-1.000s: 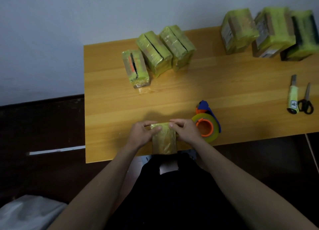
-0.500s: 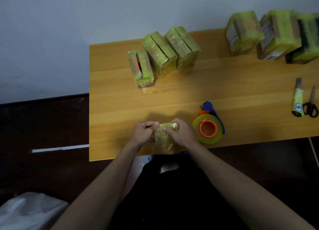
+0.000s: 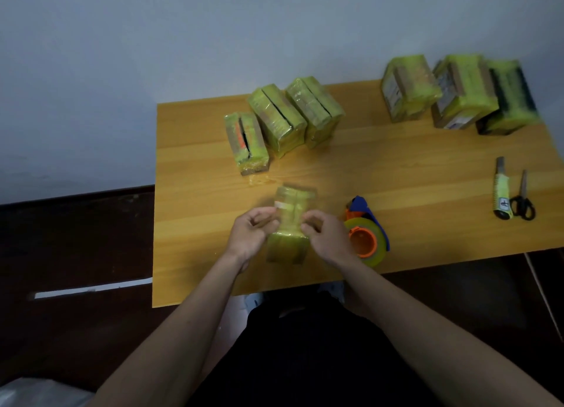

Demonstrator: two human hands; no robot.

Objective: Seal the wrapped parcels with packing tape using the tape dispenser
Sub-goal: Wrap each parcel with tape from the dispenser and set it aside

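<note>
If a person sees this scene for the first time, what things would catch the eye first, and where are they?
First, the two hands at the near edge of the wooden table: the left hand and right hand hold a blurred, tape-wrapped parcel between them. Just right of it lies the tape dispenser with its orange core. Two groups of yellow-green parcels stand at the back, one at centre, one at right.

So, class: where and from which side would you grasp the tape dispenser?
Grip the blue handle, coming from above on its far side. The tape dispenser lies flat with the roll nearest the right hand; the handle juts away, clear of the parcel.
</note>
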